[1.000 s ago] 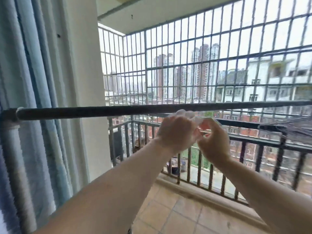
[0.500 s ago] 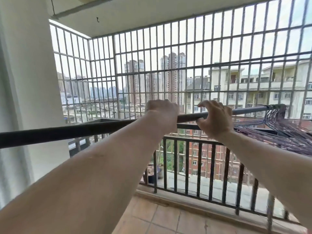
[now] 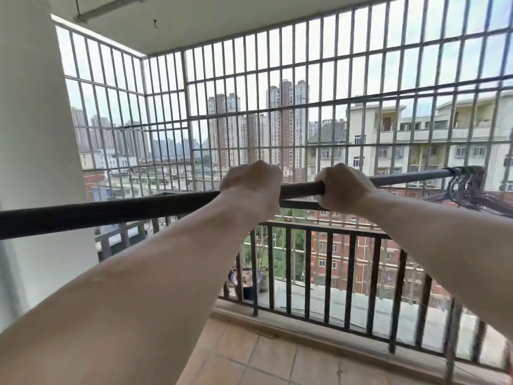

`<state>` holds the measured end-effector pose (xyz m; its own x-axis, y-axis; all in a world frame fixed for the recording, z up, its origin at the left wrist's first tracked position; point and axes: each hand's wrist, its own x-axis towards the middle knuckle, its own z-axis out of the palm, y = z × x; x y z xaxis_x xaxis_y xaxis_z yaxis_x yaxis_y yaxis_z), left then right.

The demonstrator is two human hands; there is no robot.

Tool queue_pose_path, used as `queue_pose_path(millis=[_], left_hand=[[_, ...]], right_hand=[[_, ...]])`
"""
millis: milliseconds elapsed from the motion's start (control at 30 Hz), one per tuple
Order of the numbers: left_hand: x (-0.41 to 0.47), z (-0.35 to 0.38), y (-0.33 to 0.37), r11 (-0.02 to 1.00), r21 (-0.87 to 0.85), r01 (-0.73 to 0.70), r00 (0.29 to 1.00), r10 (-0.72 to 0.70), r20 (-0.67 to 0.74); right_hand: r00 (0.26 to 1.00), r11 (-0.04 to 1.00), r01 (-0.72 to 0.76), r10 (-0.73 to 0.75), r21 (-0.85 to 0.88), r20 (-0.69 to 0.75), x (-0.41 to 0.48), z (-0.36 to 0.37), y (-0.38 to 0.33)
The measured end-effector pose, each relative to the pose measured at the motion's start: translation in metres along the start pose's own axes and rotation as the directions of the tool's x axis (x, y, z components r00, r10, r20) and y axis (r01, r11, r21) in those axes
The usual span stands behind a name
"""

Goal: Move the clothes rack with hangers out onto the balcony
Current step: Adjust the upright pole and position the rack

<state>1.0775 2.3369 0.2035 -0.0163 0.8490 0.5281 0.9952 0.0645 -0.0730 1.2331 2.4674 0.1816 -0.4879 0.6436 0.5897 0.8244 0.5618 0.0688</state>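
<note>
The clothes rack's dark top bar [image 3: 111, 211] runs across the view from the left edge up to the right. My left hand [image 3: 251, 182] is closed over the bar near its middle. My right hand [image 3: 342, 188] grips the same bar a little further right. A bunch of dark wire hangers [image 3: 469, 187] hangs on the bar's right end and fans out toward the right edge. The rack's legs and lower frame are hidden below the view and behind my forearms.
A dark metal railing [image 3: 333, 262] stands straight ahead, with a pale security grille [image 3: 249, 107] above it and around the left corner. A white pillar [image 3: 39, 134] rises at the left. Tan floor tiles [image 3: 249, 354] lie below. A small hook [image 3: 156, 23] hangs from the ceiling.
Both hands went from below the bar, fingers together on something pale, to gripping the bar. The view has swung past the curtain onto the balcony, and the railing looks closer.
</note>
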Motion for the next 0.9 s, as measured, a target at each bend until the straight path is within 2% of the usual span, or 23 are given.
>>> queue_pose_path(millis=[333, 667, 900], left_hand=[[0.015, -0.006, 0.022, 0.996, -0.053, -0.069, 0.997, 0.068, -0.03], [0.019, -0.011, 0.055, 0.982, -0.079, -0.173, 0.981, 0.165, -0.096], [0.022, 0.005, 0.075, 0.971, -0.075, -0.225, 0.974, 0.221, -0.056]], right_hand=[[1.0, 1.0, -0.001, 0.001, -0.01, 0.011, -0.008, -0.02, 0.026], [0.994, 0.995, -0.094, 0.095, -0.024, 0.058, -0.032, -0.042, 0.057], [0.975, 0.983, -0.178, 0.181, -0.035, 0.129, -0.053, -0.042, 0.077]])
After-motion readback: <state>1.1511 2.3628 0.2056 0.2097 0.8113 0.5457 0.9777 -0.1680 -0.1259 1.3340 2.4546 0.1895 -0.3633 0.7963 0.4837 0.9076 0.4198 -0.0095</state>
